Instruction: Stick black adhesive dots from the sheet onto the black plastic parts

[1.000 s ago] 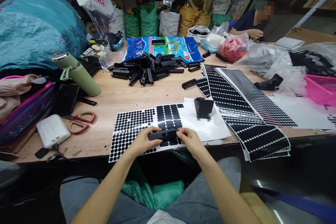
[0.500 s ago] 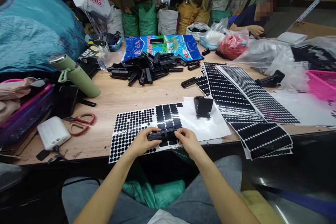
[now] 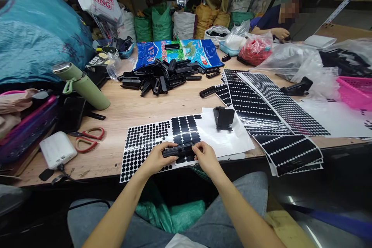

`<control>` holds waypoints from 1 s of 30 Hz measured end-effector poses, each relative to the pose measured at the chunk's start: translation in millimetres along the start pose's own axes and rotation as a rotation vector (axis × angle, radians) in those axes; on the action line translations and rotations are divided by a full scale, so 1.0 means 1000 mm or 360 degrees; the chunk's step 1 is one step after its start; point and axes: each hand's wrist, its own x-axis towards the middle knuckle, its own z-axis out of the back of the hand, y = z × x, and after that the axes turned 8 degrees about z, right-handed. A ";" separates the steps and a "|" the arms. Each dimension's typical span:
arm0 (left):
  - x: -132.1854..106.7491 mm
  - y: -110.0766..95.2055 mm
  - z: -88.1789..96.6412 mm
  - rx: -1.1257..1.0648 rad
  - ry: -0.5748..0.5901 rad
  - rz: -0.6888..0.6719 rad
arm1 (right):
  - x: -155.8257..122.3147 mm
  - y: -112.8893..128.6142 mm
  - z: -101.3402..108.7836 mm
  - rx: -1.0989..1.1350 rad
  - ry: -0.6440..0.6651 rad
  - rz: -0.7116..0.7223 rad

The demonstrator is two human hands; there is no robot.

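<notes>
My left hand (image 3: 157, 157) grips a long black plastic part (image 3: 177, 150) with a carbon-fibre-like pattern, thumb in front and fingers behind. At the part's right end, the thumb and fingers of my right hand (image 3: 205, 155) are pinched on it; whether a small sticker is between them is hidden. Beneath both hands lies a white sheet of round black stickers (image 3: 142, 143), beside a strip of larger black stickers (image 3: 185, 128). A black bracket-like piece (image 3: 224, 118) stands on white backing paper (image 3: 240, 139) to the right.
Farther back is a heap of black plastic parts (image 3: 165, 75) before a blue printed bag (image 3: 200, 52). Large sticker sheets (image 3: 258, 104) overlap the right table edge. Red-handled scissors (image 3: 88, 139), a white power bank (image 3: 58, 149) and a green flask (image 3: 87, 89) lie left. Another person (image 3: 273, 23) sits back right.
The view has shifted very slightly. Both hands stay on the black part, with the right fingers still at its right end.
</notes>
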 end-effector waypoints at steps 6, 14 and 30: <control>0.000 -0.003 -0.001 -0.0121 0.0050 0.0080 | -0.003 -0.001 -0.010 0.0114 -0.0144 0.0017; -0.043 -0.029 0.014 0.0250 0.0210 0.0075 | 0.007 0.020 0.023 0.0037 -0.0205 0.0274; 0.244 -0.067 0.247 0.0835 -0.1615 0.0402 | 0.348 0.132 0.017 -0.1239 -0.0182 0.0784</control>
